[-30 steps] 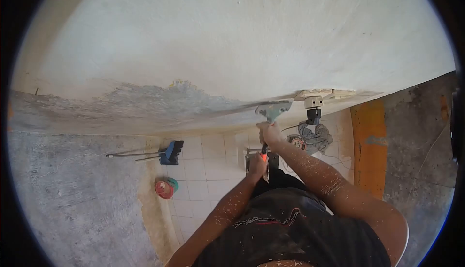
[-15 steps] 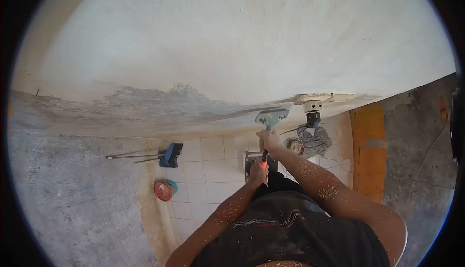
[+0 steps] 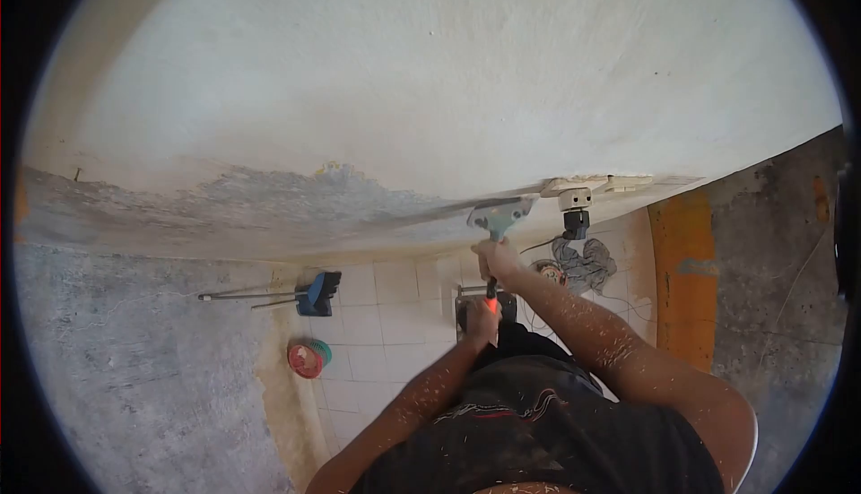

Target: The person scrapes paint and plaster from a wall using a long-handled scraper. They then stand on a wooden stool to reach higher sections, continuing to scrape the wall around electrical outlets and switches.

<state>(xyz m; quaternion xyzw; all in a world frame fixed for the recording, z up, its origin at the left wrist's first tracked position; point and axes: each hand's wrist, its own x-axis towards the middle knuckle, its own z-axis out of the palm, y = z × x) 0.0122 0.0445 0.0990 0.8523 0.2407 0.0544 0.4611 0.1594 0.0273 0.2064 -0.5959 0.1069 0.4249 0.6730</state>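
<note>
Both of my hands are closed around one long-handled scraper point(image 3: 500, 216) with a wide grey-green head and an orange-and-black handle. My right hand point(image 3: 499, 260) grips it just below the head. Farther down, nearer my body, my left hand point(image 3: 482, 322) is wrapped round the handle's orange part. The scraper's wide edge is at the white wall point(image 3: 430, 91), beside the right end of a bare grey patch point(image 3: 296, 198). Pale flakes are scattered over both forearms and the dark shirt.
A socket with a black plug point(image 3: 576, 223) sits right of the scraper. Below it lie a grey cloth point(image 3: 585, 265) and a cord on the tiled floor point(image 3: 395, 315). A blue dustpan point(image 3: 318, 295) and a red basket point(image 3: 306, 361) stand left. An orange door-like panel point(image 3: 683, 279) is at right.
The scraper head has shifted slightly left along the wall. Both hands keep their hold on it, and the view has moved a little.
</note>
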